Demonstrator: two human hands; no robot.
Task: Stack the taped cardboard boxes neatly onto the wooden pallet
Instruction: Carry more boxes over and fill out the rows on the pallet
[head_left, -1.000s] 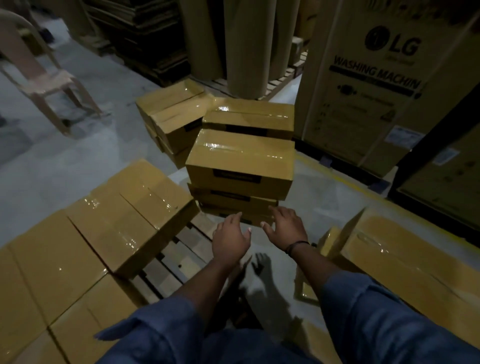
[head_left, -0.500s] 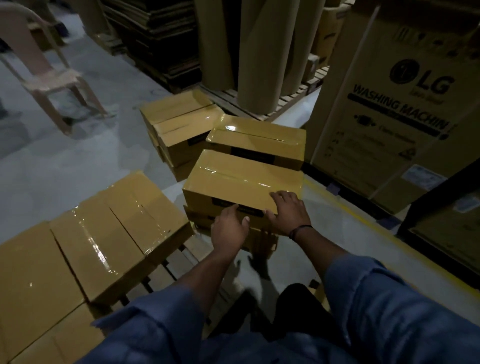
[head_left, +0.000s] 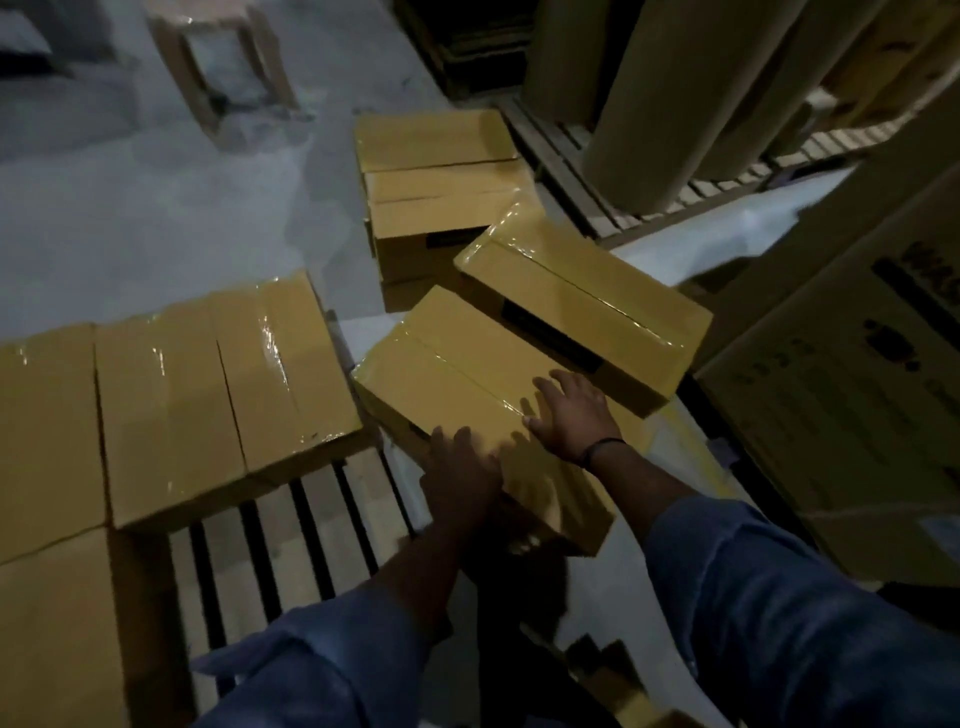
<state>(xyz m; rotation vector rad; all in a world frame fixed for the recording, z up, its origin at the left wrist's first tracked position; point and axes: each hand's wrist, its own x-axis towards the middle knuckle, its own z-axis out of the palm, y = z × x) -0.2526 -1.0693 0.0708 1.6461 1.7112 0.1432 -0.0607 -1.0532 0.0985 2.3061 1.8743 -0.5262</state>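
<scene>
A taped cardboard box (head_left: 457, 374) lies tilted in the middle of the head view, on top of a low stack beside the pallet. My left hand (head_left: 460, 473) grips its near left edge. My right hand (head_left: 571, 413) presses flat on its top near the right end, fingers spread. Another taped box (head_left: 587, 296) lies just behind it, and more boxes (head_left: 441, 176) are piled further back. The wooden pallet (head_left: 291, 535) shows bare slats at lower centre, with several taped boxes (head_left: 218, 384) set side by side on its left part.
A large washing-machine carton (head_left: 841, 374) stands at the right. Tall cardboard rolls (head_left: 654, 88) stand on another pallet (head_left: 587, 182) at the back right. A plastic chair (head_left: 223, 67) is at the top left on the grey floor (head_left: 145, 208).
Both hands moved from open air onto the top box and took hold of it. The box has turned and tilted toward the pallet, and the view has swung downward.
</scene>
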